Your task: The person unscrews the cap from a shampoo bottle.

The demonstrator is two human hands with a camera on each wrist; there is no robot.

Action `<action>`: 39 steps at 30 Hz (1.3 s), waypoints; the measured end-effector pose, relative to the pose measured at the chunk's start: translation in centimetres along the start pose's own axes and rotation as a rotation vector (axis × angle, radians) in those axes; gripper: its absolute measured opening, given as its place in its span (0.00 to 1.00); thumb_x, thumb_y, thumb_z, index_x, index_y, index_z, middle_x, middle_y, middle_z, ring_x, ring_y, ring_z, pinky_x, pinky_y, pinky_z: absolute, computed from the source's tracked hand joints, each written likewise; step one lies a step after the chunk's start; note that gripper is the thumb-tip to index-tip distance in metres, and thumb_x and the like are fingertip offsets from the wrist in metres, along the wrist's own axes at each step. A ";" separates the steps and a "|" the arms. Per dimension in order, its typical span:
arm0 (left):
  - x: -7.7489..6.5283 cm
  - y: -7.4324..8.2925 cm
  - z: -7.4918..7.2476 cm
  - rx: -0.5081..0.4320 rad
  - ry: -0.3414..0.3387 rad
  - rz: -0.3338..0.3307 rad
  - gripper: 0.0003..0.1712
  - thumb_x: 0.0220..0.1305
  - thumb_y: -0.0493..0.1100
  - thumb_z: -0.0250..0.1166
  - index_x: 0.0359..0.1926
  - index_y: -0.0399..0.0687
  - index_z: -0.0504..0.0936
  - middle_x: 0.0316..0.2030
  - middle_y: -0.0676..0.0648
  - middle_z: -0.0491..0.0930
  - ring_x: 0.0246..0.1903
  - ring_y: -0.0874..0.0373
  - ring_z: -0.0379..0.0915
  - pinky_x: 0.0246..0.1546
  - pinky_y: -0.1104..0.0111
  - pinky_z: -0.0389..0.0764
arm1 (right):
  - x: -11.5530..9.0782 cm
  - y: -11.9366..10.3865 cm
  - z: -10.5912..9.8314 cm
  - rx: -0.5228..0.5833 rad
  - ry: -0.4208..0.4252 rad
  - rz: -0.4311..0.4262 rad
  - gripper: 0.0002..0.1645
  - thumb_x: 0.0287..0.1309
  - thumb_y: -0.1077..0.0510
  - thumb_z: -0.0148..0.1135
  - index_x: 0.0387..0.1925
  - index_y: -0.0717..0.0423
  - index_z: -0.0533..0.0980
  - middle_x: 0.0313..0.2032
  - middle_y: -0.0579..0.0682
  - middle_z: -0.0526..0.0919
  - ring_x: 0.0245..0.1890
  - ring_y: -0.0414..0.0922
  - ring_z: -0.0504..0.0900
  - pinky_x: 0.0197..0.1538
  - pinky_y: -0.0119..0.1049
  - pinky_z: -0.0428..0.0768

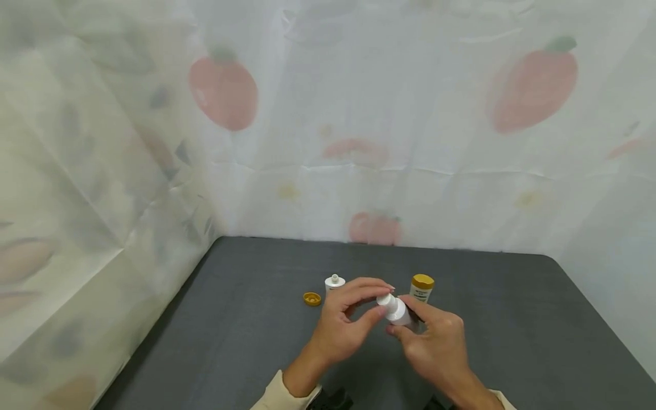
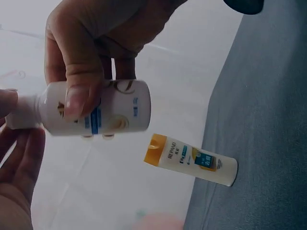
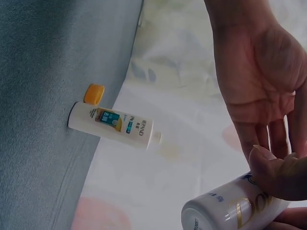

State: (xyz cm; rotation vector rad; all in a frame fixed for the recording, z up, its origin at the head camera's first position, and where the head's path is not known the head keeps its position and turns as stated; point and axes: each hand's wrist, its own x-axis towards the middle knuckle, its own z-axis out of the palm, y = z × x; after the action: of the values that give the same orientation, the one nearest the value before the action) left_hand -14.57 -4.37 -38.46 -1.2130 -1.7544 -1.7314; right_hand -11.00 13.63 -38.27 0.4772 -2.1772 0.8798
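A small white bottle (image 1: 401,315) is held in the air, tilted, between both hands over the table. My right hand (image 1: 435,341) grips its body, thumb on one side and fingers on the other. With thumb and fingertips, my left hand (image 1: 344,326) pinches the white cap (image 1: 386,302) at its upper end. Gold lettering shows on the bottle's side in the right wrist view, and the left wrist view shows the cap (image 2: 23,111) partly covered by fingers.
Behind my left hand stands an uncapped white bottle (image 3: 115,124), its yellow cap (image 1: 312,299) lying beside it. Another white bottle (image 2: 194,160) with a yellow cap stands upright beyond my right hand. The dark grey table (image 1: 246,319) meets printed curtains at its back and left.
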 end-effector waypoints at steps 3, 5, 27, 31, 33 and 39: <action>0.1 -0.1 0.1 0.026 0.032 0.005 0.14 0.65 0.26 0.68 0.52 0.31 0.84 0.47 0.34 0.83 0.47 0.49 0.84 0.49 0.60 0.90 | -0.1 -0.1 0.1 -0.006 0.014 -0.013 0.33 0.21 0.64 0.91 0.40 0.53 0.89 0.32 0.46 0.92 0.26 0.32 0.84 0.30 0.22 0.79; 0.3 -0.1 0.2 0.037 0.048 0.013 0.14 0.64 0.26 0.70 0.50 0.33 0.85 0.46 0.35 0.83 0.45 0.49 0.84 0.48 0.60 0.90 | -0.2 -0.2 0.2 -0.007 0.021 -0.022 0.32 0.21 0.64 0.91 0.39 0.52 0.89 0.31 0.45 0.92 0.24 0.29 0.80 0.28 0.21 0.75; 0.0 0.3 0.6 0.012 0.098 0.003 0.14 0.65 0.25 0.69 0.51 0.31 0.85 0.50 0.32 0.84 0.50 0.47 0.87 0.50 0.59 0.89 | 0.0 -0.4 -0.1 0.000 -0.003 0.030 0.33 0.24 0.64 0.91 0.42 0.53 0.89 0.35 0.46 0.93 0.29 0.39 0.89 0.33 0.21 0.81; 0.3 0.4 0.7 0.056 0.104 0.007 0.15 0.63 0.27 0.71 0.50 0.34 0.85 0.49 0.35 0.85 0.48 0.48 0.86 0.49 0.61 0.90 | -0.3 -0.5 -0.1 -0.016 -0.003 0.029 0.33 0.24 0.64 0.91 0.42 0.52 0.89 0.34 0.46 0.93 0.24 0.33 0.83 0.28 0.20 0.76; 0.5 0.4 0.8 0.056 0.095 0.014 0.13 0.63 0.27 0.71 0.49 0.34 0.85 0.48 0.35 0.85 0.47 0.48 0.86 0.48 0.61 0.90 | -0.5 -0.7 0.0 -0.013 -0.003 0.016 0.32 0.24 0.64 0.91 0.41 0.53 0.89 0.33 0.48 0.93 0.21 0.27 0.75 0.24 0.19 0.70; 1.1 0.6 1.5 0.022 0.083 0.022 0.07 0.63 0.27 0.71 0.42 0.35 0.87 0.42 0.35 0.87 0.42 0.49 0.87 0.41 0.62 0.91 | -0.9 -0.8 0.1 0.008 0.015 -0.041 0.33 0.23 0.65 0.90 0.43 0.60 0.89 0.36 0.54 0.93 0.20 0.26 0.75 0.22 0.18 0.68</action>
State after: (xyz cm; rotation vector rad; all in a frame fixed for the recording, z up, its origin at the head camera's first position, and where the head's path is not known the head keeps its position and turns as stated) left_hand -14.27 -2.71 -37.47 -1.1310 -1.7018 -1.7196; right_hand -9.96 13.07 -38.62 0.5152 -2.1434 0.8681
